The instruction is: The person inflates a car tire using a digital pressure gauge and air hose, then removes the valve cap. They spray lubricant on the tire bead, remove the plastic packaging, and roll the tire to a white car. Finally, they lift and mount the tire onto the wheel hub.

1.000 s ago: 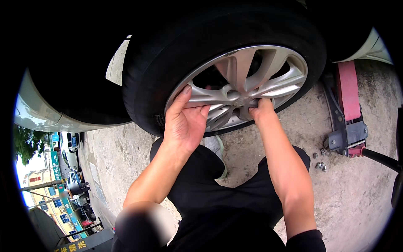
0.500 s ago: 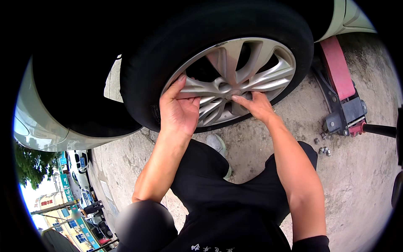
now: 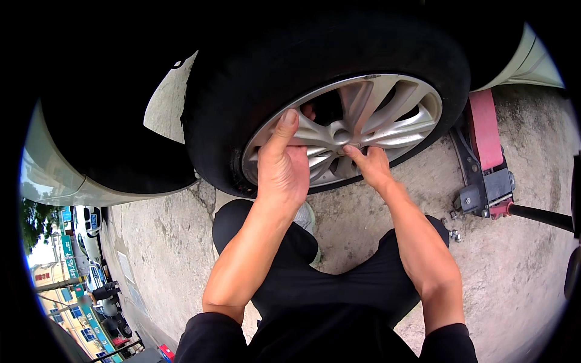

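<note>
A silver alloy wheel (image 3: 396, 130) with a black tire (image 3: 212, 121) stands in front of me, inside the car's dark wheel arch. My left hand (image 3: 284, 163) is closed round a spoke at the rim's left side, thumb on the outer face and fingers reaching through the opening behind. Lower down, near the hub centre, my right hand (image 3: 374, 166) grips another spoke. Its thumb rests beside the centre cap, while the fingers are mostly hidden in the rim opening. Behind the wheel, the hub is lost in shadow.
A floor jack (image 3: 487, 139) with a pink-red top and a black handle (image 3: 541, 218) stands to the right. Several loose lug nuts (image 3: 455, 235) lie on the concrete near it. Pale car bodywork (image 3: 57, 172) curves in at the left. Parked cars (image 3: 89, 227) are farther off.
The wheel and both my hands have come closer to the jack, on the right. My grip on the spokes looks the same. The view has shifted slightly.
</note>
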### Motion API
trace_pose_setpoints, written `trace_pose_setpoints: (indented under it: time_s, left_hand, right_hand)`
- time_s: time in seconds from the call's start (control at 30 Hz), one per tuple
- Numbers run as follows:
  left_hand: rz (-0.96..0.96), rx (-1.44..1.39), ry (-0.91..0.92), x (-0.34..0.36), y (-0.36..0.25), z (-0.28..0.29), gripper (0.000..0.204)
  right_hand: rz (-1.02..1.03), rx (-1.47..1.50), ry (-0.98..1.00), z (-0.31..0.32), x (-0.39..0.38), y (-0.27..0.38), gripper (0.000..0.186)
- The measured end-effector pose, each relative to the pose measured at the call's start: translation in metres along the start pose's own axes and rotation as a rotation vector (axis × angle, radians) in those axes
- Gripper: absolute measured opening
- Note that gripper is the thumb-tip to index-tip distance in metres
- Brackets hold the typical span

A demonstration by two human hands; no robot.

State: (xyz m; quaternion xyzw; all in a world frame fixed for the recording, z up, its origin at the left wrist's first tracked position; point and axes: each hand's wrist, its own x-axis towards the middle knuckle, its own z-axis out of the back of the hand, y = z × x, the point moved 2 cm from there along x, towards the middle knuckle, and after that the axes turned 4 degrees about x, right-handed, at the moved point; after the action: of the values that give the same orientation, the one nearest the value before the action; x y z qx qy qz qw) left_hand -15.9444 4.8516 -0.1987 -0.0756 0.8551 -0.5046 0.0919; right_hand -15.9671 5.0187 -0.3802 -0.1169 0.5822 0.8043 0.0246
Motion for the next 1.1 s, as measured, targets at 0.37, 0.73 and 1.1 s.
trace_pose_setpoints:
  time_s: [0.37,0.73,1.1]
  left_hand:
    - [0.202,-0.036,-0.16,0.012,-0.039,-0.023,0.019]
    - [0.192,0.045,-0.166,0.024,-0.013,-0.043,0.019]
    - [0.228,0.217,-0.157,0.026,-0.03,-0.039,0.039]
  right_hand:
    - [0.008,0.112,-0.084,-0.008,-0.018,0.023,0.08]
    - [-0.021,0.126,-0.113,0.0,0.01,0.009,0.082]
    - [-0.05,0.136,-0.113,-0.002,-0.007,0.018,0.111]
